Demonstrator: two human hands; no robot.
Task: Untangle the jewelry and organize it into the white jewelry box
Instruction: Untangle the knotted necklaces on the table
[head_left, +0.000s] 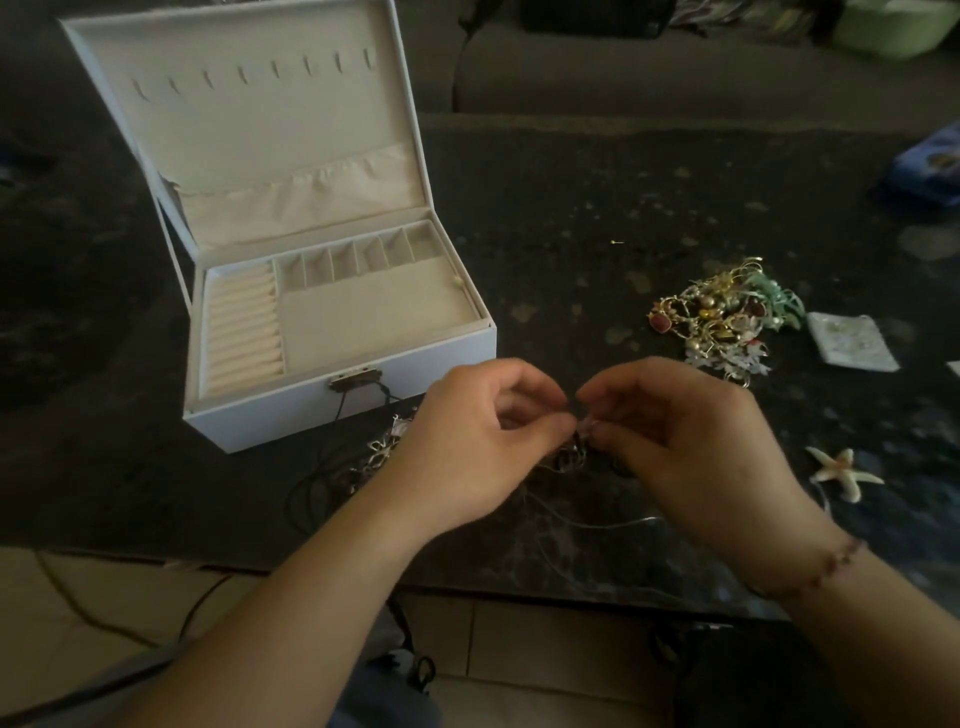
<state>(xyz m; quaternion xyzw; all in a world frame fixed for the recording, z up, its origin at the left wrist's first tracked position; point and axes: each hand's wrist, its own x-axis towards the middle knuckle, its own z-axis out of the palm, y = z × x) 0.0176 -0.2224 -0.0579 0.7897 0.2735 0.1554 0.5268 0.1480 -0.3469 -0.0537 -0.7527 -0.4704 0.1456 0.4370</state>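
Observation:
The white jewelry box (415, 371) stands open on the dark table, its lid raised; the cream compartments and ring rolls hold nothing that I can see. Just in front of it, my left hand (467, 441) and my right hand (685, 436) meet fingertip to fingertip, both pinching a small tangled necklace (571, 457) whose thin pale cord trails toward the table's near edge. A second tangle of dark cord and silver charms (376, 452) lies left of my left hand. A heap of gold, red and green jewelry (722, 312) sits at the right.
A starfish piece (844, 470) and a small clear bag (852, 340) lie at the right. A blue packet (930, 166) is at the far right edge. A grey sofa (675, 73) runs behind the table. Tiled floor with cables shows below the table's near edge.

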